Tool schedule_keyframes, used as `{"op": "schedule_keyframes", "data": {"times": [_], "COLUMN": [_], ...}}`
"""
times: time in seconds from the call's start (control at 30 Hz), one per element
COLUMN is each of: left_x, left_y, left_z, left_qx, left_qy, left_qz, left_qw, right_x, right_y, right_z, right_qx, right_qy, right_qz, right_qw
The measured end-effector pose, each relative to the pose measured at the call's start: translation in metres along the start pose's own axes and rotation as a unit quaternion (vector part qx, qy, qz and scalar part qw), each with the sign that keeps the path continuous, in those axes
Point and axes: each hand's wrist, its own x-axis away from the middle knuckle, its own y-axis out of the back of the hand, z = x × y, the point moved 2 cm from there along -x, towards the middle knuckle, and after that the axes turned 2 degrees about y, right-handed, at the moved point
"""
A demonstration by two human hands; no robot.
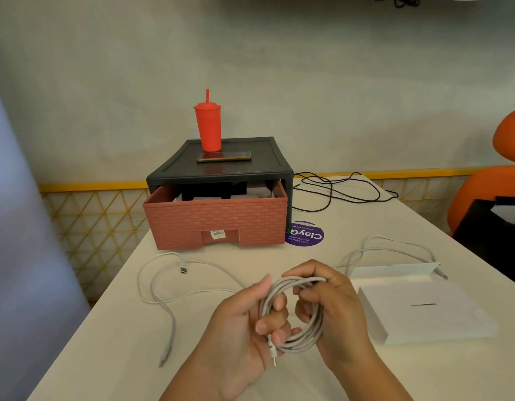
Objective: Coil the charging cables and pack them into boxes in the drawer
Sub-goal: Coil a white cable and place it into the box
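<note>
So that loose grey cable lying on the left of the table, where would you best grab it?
Take the grey cable by its plug end nearest the person, I'd guess, coming from above. That is likely its stiffest part, and it lies alone on the table, clear of the white cable and its loops, so pinching its sides should lift one strand only.

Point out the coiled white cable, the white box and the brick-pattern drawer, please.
coiled white cable (301,344): head view, on the lower arc of the loops.
white box (409,316): head view, on its flat top face.
brick-pattern drawer (215,219): head view, on its front panel.
</note>
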Motion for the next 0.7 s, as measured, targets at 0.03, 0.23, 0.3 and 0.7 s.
{"op": "schedule_keyframes", "data": {"times": [0.03, 0.23, 0.3, 0.7], "left_x": [0.001, 0.002, 0.0, 0.01], "left_y": [0.001, 0.015, 0.017, 0.013], "left_z": [-0.002, -0.004, 0.0, -0.006], "left_qx": [-0.008, -0.212, -0.339, -0.251], "left_qy": [-0.018, -0.121, -0.147, -0.152], "left_qz": [-0.008, -0.095, -0.102, 0.034], "left_qw": [1.0, 0.965, 0.924, 0.955], "right_x": [-0.001, -0.008, -0.01, -0.017], "right_y": [0.002, 0.018, 0.016, 0.016], "right_z": [0.001, 0.026, 0.035, 0.022], "right_qx": [0.015, 0.158, 0.232, 0.27], "right_qy": [0.013, 0.111, 0.16, 0.19], "right_qz": [0.021, 0.044, 0.059, -0.003], "right_qw": [1.0, 0.98, 0.958, 0.944]}}
